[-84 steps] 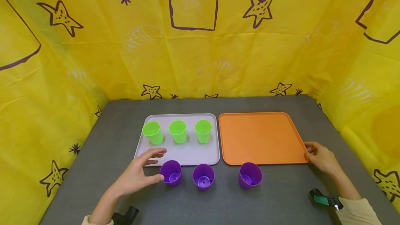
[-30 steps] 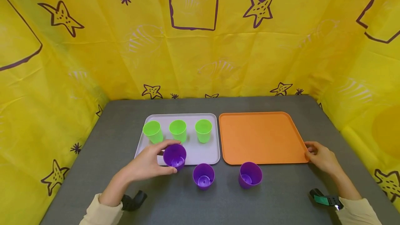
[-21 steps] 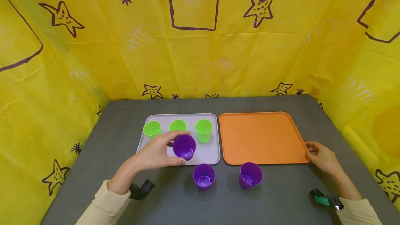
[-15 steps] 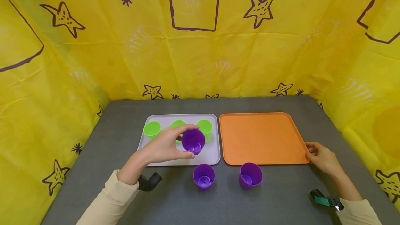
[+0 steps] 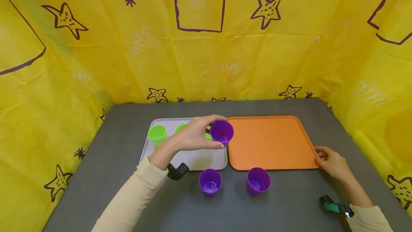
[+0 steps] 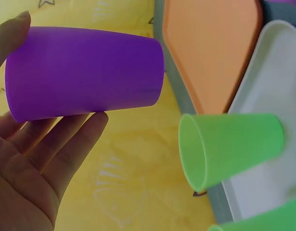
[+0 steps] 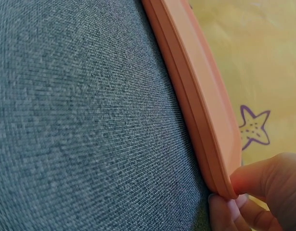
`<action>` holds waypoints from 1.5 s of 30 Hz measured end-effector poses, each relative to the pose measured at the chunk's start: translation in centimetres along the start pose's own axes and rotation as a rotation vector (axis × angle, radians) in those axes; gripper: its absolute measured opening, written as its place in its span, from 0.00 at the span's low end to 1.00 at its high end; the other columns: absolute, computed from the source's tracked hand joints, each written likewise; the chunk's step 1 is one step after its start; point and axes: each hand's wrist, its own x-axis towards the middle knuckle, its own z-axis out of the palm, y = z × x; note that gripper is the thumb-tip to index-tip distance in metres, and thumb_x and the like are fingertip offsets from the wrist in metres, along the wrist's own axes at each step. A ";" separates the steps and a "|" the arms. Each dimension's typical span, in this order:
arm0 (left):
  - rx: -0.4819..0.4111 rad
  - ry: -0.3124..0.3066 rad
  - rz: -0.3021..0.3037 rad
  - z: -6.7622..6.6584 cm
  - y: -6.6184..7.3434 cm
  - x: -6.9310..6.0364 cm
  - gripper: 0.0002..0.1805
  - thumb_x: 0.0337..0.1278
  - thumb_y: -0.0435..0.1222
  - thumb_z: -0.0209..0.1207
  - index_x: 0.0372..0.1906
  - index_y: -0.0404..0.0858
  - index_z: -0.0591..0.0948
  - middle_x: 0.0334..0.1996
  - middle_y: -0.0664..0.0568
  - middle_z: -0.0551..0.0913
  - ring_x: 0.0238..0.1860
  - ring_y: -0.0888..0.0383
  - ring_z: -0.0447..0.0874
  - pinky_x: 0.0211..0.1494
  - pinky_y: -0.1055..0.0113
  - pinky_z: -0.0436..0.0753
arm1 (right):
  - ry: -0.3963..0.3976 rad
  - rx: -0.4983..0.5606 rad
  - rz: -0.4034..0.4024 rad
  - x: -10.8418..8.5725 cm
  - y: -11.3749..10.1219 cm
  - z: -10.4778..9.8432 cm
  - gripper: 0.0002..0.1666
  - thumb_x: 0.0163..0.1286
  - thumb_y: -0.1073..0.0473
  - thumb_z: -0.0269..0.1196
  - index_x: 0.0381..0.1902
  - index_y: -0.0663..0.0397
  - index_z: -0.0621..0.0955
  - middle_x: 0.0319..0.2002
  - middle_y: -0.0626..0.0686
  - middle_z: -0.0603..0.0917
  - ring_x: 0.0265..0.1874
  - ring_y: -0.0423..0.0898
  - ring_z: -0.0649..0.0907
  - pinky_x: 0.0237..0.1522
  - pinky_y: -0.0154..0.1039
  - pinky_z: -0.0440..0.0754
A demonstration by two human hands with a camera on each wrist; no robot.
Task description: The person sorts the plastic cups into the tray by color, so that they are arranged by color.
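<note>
Purple cup [image 5: 222, 130] moved rightward, clamped in my left hand [image 5: 197, 135], by left edge of orange tray [image 5: 270, 142], not set down. Right hand [image 5: 333, 163] pinches tray corner. Two other cups [image 5: 258, 182] untouched, nearer me.

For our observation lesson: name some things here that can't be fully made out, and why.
Head: middle green cup, mostly behind the left hand.
Head: rightmost green cup, mostly behind that hand and its purple cup.
Left wrist: lower green cup, cut by the bottom edge.
Right wrist: orange tray, cut by the top edge.
</note>
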 end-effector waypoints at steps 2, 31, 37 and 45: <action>-0.013 -0.003 0.009 0.3 0.0 0.8 0.36 0.40 0.45 0.70 0.60 0.46 0.70 0.45 0.56 0.80 0.44 0.61 0.78 0.44 0.70 0.80 | -0.004 0.000 0.002 0.0 0.0 0.0 0.24 0.62 0.60 0.58 0.52 0.70 0.72 0.35 0.61 0.80 0.32 0.52 0.80 0.26 0.34 0.74; 0.110 -0.199 -0.161 5.4 -1.3 9.5 0.36 0.42 0.44 0.68 0.59 0.42 0.68 0.47 0.53 0.78 0.44 0.60 0.77 0.41 0.76 0.77 | 0.003 0.015 0.008 -0.1 0.0 0.1 0.24 0.61 0.61 0.58 0.52 0.70 0.72 0.35 0.60 0.80 0.31 0.50 0.79 0.24 0.31 0.74; 0.168 -0.237 -0.208 6.3 -1.6 10.0 0.37 0.42 0.43 0.68 0.60 0.41 0.68 0.48 0.51 0.78 0.43 0.60 0.76 0.40 0.76 0.77 | 0.025 0.010 -0.010 -0.2 -0.1 0.1 0.23 0.61 0.61 0.58 0.51 0.70 0.73 0.34 0.60 0.80 0.31 0.51 0.80 0.25 0.32 0.73; 0.217 -0.242 -0.223 7.1 -2.1 10.4 0.37 0.41 0.43 0.69 0.60 0.40 0.68 0.49 0.51 0.77 0.47 0.59 0.75 0.46 0.74 0.76 | 0.036 0.009 -0.019 -0.2 -0.1 0.2 0.23 0.61 0.61 0.58 0.51 0.70 0.73 0.34 0.60 0.80 0.30 0.49 0.80 0.25 0.32 0.73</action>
